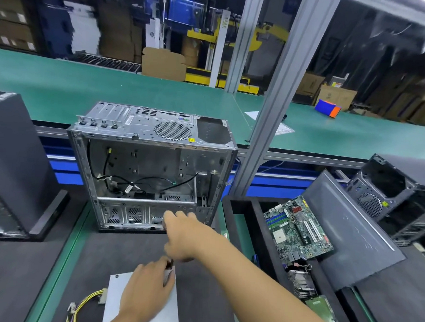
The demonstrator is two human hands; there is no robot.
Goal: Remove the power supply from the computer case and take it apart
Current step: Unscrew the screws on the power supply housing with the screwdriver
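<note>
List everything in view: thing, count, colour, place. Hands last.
Open sheet-metal computer case: one, silver, centre.
Flat metal power supply box: one, pale grey, front.
Loose wire bundle: one, mostly yellow, left of it.
Bare motherboard: one, green, right, in black tray.
Flat side panel: one, dark grey, leaning beside motherboard.
Closed tower case: one, black, far left.
Person's left hand: one, rests on power supply box.
Person's right hand: one, blurred, near computer case's base.
</note>
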